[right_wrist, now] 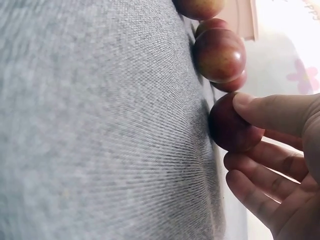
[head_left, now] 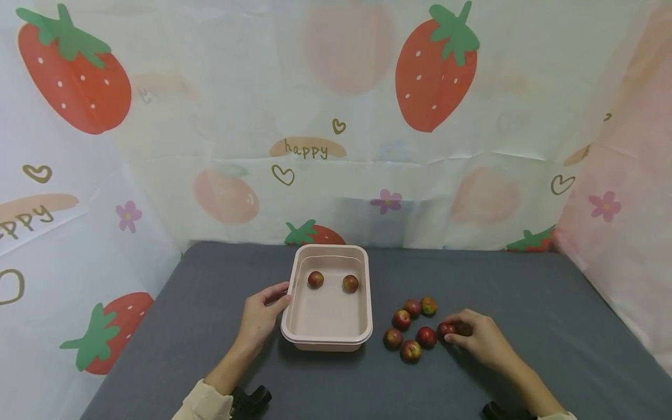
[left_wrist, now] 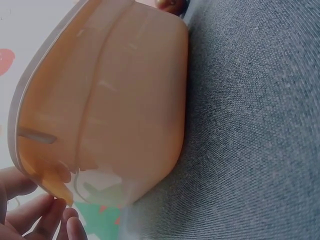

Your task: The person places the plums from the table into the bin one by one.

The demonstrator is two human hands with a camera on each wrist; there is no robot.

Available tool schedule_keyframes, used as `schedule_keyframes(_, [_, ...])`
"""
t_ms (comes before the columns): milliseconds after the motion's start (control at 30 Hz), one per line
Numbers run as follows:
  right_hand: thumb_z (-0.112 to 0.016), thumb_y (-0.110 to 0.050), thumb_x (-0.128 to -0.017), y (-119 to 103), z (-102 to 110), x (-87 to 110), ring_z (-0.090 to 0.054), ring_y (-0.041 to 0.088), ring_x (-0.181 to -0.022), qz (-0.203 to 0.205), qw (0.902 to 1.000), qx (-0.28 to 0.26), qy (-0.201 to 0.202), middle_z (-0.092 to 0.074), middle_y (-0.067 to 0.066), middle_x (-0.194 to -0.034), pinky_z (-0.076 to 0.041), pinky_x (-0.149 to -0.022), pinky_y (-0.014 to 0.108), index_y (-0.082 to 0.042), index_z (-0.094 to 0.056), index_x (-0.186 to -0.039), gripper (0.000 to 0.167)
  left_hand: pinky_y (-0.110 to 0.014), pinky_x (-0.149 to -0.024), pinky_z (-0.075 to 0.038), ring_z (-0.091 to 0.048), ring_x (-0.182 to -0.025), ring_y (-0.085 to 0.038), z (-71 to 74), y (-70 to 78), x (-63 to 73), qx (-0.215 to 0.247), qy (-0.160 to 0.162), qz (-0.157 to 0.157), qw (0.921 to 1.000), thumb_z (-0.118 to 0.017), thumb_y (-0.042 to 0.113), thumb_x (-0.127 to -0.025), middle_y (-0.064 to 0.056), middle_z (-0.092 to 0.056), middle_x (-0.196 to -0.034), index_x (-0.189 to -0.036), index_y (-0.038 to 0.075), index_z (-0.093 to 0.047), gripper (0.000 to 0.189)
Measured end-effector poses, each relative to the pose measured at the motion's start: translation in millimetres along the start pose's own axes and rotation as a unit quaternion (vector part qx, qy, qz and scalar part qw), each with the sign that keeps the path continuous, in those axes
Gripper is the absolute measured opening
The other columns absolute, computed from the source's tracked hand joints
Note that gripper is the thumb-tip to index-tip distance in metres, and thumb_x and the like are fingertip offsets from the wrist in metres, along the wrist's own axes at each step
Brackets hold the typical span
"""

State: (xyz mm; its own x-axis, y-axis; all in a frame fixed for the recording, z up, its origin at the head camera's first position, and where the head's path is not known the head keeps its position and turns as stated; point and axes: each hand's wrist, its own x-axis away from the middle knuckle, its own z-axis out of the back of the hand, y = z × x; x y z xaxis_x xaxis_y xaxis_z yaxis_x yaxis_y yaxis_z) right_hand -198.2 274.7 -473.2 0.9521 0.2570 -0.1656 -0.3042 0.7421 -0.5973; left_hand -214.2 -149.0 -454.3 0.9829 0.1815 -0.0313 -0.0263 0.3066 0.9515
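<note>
A pale pink plastic container [head_left: 326, 321] sits on the grey cloth, with two red plums inside, a left plum [head_left: 315, 280] and a right plum [head_left: 350, 284]. My left hand [head_left: 261, 318] holds the container's left rim, its fingers curled at the edge in the left wrist view. To the right, my right hand [head_left: 482, 339] pinches a dark red plum [right_wrist: 232, 125] between thumb and fingers, low over the cloth. That plum is at the right end of a loose group of several plums, close beside a red plum [head_left: 426, 337].
Others in the group include a greenish-red plum [head_left: 429, 306] at the back and a yellowish-red plum [head_left: 410, 351] at the front. Grey cloth [head_left: 226, 274] covers the table. A strawberry-print curtain [head_left: 236, 105] stands behind and along both sides.
</note>
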Motion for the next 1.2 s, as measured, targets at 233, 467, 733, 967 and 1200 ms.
schedule_keyframes(233, [-0.078,-0.014,-0.079,-0.6,-0.5,-1.4,-0.058,-0.001,-0.077,-0.005,1.0000,-0.004,-0.007,-0.067,-0.001,-0.090,-0.049,-0.065,0.023,-0.009,-0.073,-0.099,0.021,-0.017,-0.078,-0.045,-0.059,-0.112,-0.026,0.8,-0.3,-0.3,-0.003,0.003,0.003,1.0000,-0.065,0.012,-0.091,-0.019,-0.068,-0.117,-0.125,0.003,-0.065,0.035])
schedule_keyframes(467, [-0.078,-0.013,-0.079,0.4,-1.1,-1.9,-0.060,0.000,-0.078,-0.008,0.9999,-0.009,0.002,-0.068,0.000,-0.090,-0.050,-0.066,0.022,-0.009,-0.073,-0.099,0.021,-0.019,-0.080,-0.046,-0.059,-0.112,-0.026,0.8,-1.0,-1.5,-0.002,0.003,0.001,1.0000,-0.066,0.013,-0.091,-0.018,-0.068,-0.118,-0.125,0.003,-0.065,0.035])
schedule_keyframes(733, [-0.077,-0.013,-0.080,0.9,0.6,-1.1,-0.063,0.001,-0.077,-0.018,0.9991,-0.037,-0.006,-0.068,0.003,-0.092,-0.052,-0.065,0.022,-0.007,-0.072,-0.103,0.024,-0.019,-0.080,-0.046,-0.060,-0.112,-0.026,0.0,0.4,-2.1,0.007,0.004,0.001,1.0000,-0.066,0.012,-0.091,-0.018,-0.068,-0.118,-0.124,0.003,-0.065,0.035])
schedule_keyframes(967, [-0.077,-0.012,-0.080,-2.2,-0.1,-0.4,-0.065,0.005,-0.078,-0.041,0.9985,-0.034,-0.011,-0.069,0.005,-0.094,-0.052,-0.064,0.022,-0.005,-0.071,-0.105,0.026,-0.022,-0.082,-0.047,-0.060,-0.111,-0.026,0.3,0.2,-2.0,0.004,0.003,-0.002,1.0000,-0.066,0.011,-0.091,-0.018,-0.068,-0.118,-0.124,0.002,-0.065,0.035])
schedule_keyframes(1200, [-0.078,-0.013,-0.080,-7.0,-0.6,2.3,-0.067,0.012,-0.080,-0.059,0.9977,-0.030,-0.013,-0.070,0.006,-0.096,-0.052,-0.064,0.021,-0.004,-0.071,-0.105,0.027,-0.023,-0.082,-0.046,-0.060,-0.111,-0.027,0.4,-0.4,-1.5,0.000,0.002,-0.001,1.0000,-0.065,0.011,-0.091,-0.018,-0.068,-0.116,-0.124,0.002,-0.066,0.034])
